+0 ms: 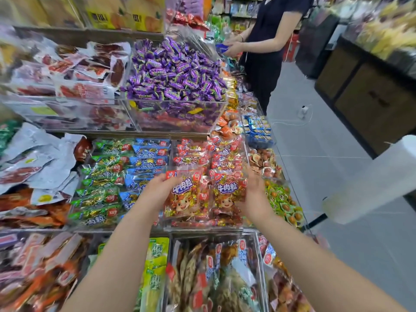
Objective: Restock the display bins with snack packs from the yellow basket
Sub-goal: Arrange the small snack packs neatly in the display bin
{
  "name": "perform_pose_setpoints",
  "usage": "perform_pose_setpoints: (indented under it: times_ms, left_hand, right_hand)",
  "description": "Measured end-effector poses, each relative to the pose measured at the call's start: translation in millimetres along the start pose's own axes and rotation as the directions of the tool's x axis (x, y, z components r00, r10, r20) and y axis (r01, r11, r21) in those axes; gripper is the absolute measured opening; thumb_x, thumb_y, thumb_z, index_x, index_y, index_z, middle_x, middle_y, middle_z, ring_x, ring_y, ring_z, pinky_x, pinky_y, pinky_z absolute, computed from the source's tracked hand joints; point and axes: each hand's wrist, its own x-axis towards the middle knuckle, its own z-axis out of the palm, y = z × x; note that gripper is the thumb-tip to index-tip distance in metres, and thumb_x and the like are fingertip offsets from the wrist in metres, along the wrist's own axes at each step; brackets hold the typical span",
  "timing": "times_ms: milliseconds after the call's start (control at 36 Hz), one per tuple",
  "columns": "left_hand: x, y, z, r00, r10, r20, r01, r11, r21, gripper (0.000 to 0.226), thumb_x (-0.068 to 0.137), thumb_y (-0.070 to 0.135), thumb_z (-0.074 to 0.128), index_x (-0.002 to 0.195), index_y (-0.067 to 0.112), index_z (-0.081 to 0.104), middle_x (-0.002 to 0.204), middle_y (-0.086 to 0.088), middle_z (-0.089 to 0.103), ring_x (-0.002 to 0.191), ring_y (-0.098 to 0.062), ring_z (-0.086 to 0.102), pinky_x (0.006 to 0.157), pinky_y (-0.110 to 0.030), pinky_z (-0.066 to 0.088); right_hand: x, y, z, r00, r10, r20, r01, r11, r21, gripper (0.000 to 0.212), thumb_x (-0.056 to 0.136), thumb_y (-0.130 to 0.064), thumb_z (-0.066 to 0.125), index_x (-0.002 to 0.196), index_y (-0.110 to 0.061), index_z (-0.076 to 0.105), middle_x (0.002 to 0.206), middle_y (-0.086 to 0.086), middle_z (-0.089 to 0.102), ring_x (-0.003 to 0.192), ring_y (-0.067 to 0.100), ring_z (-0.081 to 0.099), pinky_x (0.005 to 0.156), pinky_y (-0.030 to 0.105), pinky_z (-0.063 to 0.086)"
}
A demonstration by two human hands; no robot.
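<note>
Two red snack packs with a cartoon face lie side by side over a clear display bin (244,158) of the same red packs. My left hand (157,191) grips the left red pack (183,195) by its left edge. My right hand (254,194) holds the right red pack (227,194) by its right edge. Both packs rest on or just above the stacked packs in that bin. The yellow basket is out of view.
Left of the red bin are blue packs (148,158) and green packs (101,183). A bin of purple candies (175,70) sits on the tier above. Below are more packs in clear bins (258,266). A person in dark clothes (267,48) stands at the far end of the aisle side.
</note>
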Motion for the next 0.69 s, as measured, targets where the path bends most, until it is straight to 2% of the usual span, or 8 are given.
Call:
perform_pose_setpoints:
  times_ms: [83,167,222,333,417,528,611,694]
  left_hand:
    - [0.6,-5.4,0.6,0.999,-0.044,0.024,0.045,0.999,-0.017,0.056,0.084,0.029,0.068,0.135,0.013,0.051,0.136,-0.014,0.055,0.122,-0.034,0.053,0.105,-0.053,0.041]
    - [3.8,-9.0,3.2,0.998,-0.057,0.029,0.059,0.997,-0.048,0.028,0.087,0.02,0.064,0.113,0.01,0.061,0.109,-0.013,0.069,0.095,-0.027,0.065,0.095,-0.047,0.049]
    - [5.3,-9.0,5.5,0.997,-0.068,0.023,0.069,0.996,-0.06,0.026,0.088,0.019,0.063,0.111,0.008,0.059,0.101,-0.013,0.071,0.091,-0.029,0.066,0.098,-0.05,0.048]
    - [7.4,-10.1,7.5,0.998,-0.059,0.022,0.06,0.996,-0.059,0.028,0.087,0.019,0.064,0.112,0.009,0.058,0.102,-0.013,0.071,0.097,-0.031,0.066,0.098,-0.053,0.048]
    - [9.0,-12.9,10.0,0.998,-0.058,0.019,0.059,0.996,-0.074,0.034,0.084,0.017,0.065,0.116,0.009,0.056,0.105,-0.014,0.068,0.096,-0.029,0.065,0.092,-0.048,0.052]
    - [11.3,-17.5,13.3,0.998,-0.06,0.029,0.061,0.997,-0.056,0.015,0.083,0.014,0.064,0.099,0.012,0.061,0.093,-0.011,0.069,0.085,-0.026,0.065,0.079,-0.044,0.054]
    - [12.9,-19.3,14.0,0.998,-0.058,0.026,0.059,0.996,-0.061,0.014,0.083,0.011,0.065,0.096,0.013,0.061,0.092,-0.011,0.071,0.086,-0.029,0.066,0.089,-0.051,0.054]
    - [14.3,-21.1,14.1,0.998,-0.047,0.045,0.05,0.997,-0.064,0.019,0.083,0.006,0.062,0.098,0.015,0.069,0.085,-0.009,0.073,0.082,-0.028,0.067,0.085,-0.051,0.056]
  right_hand:
    - [2.7,1.6,8.0,0.997,-0.052,0.065,0.074,0.911,-0.406,0.122,0.071,0.002,0.071,0.138,-0.047,-0.017,0.145,-0.005,-0.036,0.142,0.037,-0.016,0.112,0.042,0.0]
    - [10.0,3.2,10.5,0.986,-0.054,0.159,0.145,0.756,-0.639,0.116,0.077,-0.047,0.07,0.146,-0.026,-0.021,0.129,0.011,-0.059,0.123,0.035,-0.05,0.099,0.048,-0.031]
    - [14.3,2.1,12.3,0.971,-0.078,0.226,0.215,0.7,-0.681,0.114,0.076,-0.063,0.062,0.149,-0.019,-0.014,0.141,0.014,-0.048,0.13,0.033,-0.043,0.1,0.048,-0.031]
    - [18.2,2.5,16.4,0.954,-0.099,0.283,0.274,0.67,-0.69,0.101,0.08,-0.057,0.062,0.149,-0.02,-0.001,0.158,0.008,-0.001,0.145,0.028,-0.009,0.105,0.046,-0.021]
    - [19.4,6.7,21.9,0.949,-0.087,0.304,0.287,0.64,-0.713,0.095,0.089,-0.048,0.055,0.148,-0.022,-0.015,0.158,0.008,-0.006,0.145,0.027,-0.014,0.104,0.047,-0.024]
    - [27.7,9.3,28.4,0.947,-0.073,0.312,0.293,0.59,-0.753,0.097,0.094,-0.027,0.049,0.134,-0.026,-0.039,0.154,0.009,-0.026,0.132,0.028,-0.038,0.103,0.05,-0.027]
    - [37.9,5.0,26.9,0.953,-0.106,0.285,0.292,0.571,-0.767,0.096,0.087,-0.004,0.042,0.138,-0.029,-0.035,0.151,0.011,-0.033,0.13,0.03,-0.04,0.105,0.049,-0.025]
    - [41.6,2.5,27.1,0.954,-0.122,0.275,0.294,0.566,-0.77,0.093,0.087,-0.004,0.04,0.141,-0.028,-0.032,0.151,0.012,-0.033,0.137,0.033,-0.033,0.108,0.049,-0.021]
